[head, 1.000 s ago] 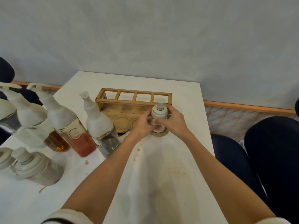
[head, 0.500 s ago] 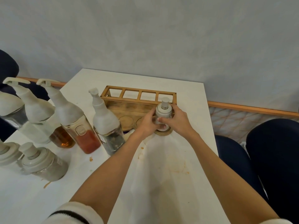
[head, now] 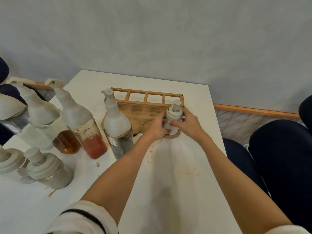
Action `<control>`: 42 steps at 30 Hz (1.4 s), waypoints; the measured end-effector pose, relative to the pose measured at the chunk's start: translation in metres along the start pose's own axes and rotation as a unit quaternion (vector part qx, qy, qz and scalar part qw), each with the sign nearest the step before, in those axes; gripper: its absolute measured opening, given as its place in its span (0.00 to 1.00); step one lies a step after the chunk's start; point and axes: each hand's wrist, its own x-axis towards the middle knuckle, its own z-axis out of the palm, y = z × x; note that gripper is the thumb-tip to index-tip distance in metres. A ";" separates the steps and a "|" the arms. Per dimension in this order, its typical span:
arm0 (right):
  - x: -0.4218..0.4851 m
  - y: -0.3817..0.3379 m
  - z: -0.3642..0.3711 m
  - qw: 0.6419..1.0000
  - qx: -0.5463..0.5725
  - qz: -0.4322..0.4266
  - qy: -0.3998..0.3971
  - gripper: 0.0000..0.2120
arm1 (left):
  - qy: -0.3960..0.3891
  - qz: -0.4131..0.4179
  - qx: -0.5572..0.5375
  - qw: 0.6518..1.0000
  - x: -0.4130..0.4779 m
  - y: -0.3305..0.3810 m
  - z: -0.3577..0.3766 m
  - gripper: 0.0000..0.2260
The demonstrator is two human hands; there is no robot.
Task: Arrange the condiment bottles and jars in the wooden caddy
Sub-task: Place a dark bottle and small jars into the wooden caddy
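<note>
Nothing much is moving since the earlier frames: both hands are still clasping the small pump jar point(head: 173, 115) at the right end of the wooden caddy point(head: 146, 100), in the frame's centre.

Item, wall point(head: 152, 39): pale grey, filling the upper half.

Item, table point(head: 177, 179): white, carrying orange smears, running from lower left to centre. Dark chairs point(head: 283, 157) are standing at right.

Item, tall bottles waiting left of centre, outside the caddy: clear bottle point(head: 116, 127), red-sauce bottle point(head: 84, 122), amber bottle point(head: 66, 143). Squat jars point(head: 48, 169) are sitting at lower left.

Item, small pump jar: standing upright over the rightmost round recess, though whether it is fully seated is unclear. It is looking like glass, so probably light, smooth, slippery and breakable. The body below the cap is appearing the safest hold.

Item, left hand point(head: 157, 128) and right hand point(head: 188, 123): fingers are curling round the jar's body from either side.
</note>
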 end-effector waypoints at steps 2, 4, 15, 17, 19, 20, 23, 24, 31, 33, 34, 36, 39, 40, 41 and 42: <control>-0.002 0.000 0.001 1.000 0.008 0.004 0.000 0.30 | 0.001 0.000 0.008 1.000 0.001 -0.002 0.000 0.37; -0.004 -0.001 0.002 1.000 0.014 0.007 -0.002 0.30 | 0.007 0.003 0.023 1.000 0.003 -0.004 0.000 0.37; -0.009 -0.005 -0.003 0.999 0.014 0.047 -0.012 0.38 | 0.049 0.037 0.076 0.995 0.001 -0.004 0.001 0.37; -0.014 -0.013 -0.010 0.997 0.009 0.066 0.036 0.38 | 0.090 0.040 0.091 0.991 -0.007 0.006 -0.001 0.37; -0.023 -0.027 -0.018 0.993 0.023 0.062 0.095 0.32 | 0.124 0.044 0.104 0.986 -0.024 0.024 -0.006 0.35; -0.028 -0.034 -0.022 0.992 0.031 0.043 0.115 0.28 | 0.135 0.060 0.113 0.983 -0.035 0.034 -0.008 0.33; -0.040 -0.061 -0.034 0.987 0.064 -0.023 0.144 0.14 | 0.133 0.139 0.125 0.973 -0.080 0.068 -0.013 0.27; -0.044 -0.072 -0.037 0.985 0.081 -0.036 0.151 0.11 | 0.122 0.160 0.125 0.972 -0.096 0.078 -0.015 0.25; -0.078 -0.138 -0.022 0.984 0.115 -0.095 0.096 0.08 | 0.165 0.243 0.009 0.956 -0.192 0.105 -0.052 0.15; -0.086 -0.147 -0.007 0.988 0.096 -0.099 0.069 0.08 | 0.252 0.226 -0.012 0.941 -0.211 0.087 -0.065 0.12; -0.089 -0.151 0.001 0.990 0.086 -0.096 0.052 0.09 | 0.295 0.200 -0.021 0.934 -0.218 0.072 -0.070 0.11; -0.095 -0.158 0.017 0.994 0.073 -0.084 0.012 0.13 | 0.352 0.134 -0.042 0.925 -0.224 0.039 -0.077 0.13; -0.097 -0.166 0.045 0.997 0.023 -0.073 -0.030 0.26 | 0.360 0.054 0.021 0.931 -0.213 -0.003 -0.082 0.23; -0.097 -0.168 0.055 0.996 -0.003 -0.084 -0.037 0.30 | 0.348 0.036 0.038 0.936 -0.207 -0.009 -0.081 0.27; -0.096 -0.170 0.065 0.994 -0.029 -0.097 -0.043 0.34 | 0.333 0.027 0.045 0.941 -0.200 -0.011 -0.080 0.31; -0.094 -0.170 0.075 0.992 -0.049 -0.109 -0.050 0.36 | 0.316 0.030 0.036 0.947 -0.194 -0.012 -0.078 0.34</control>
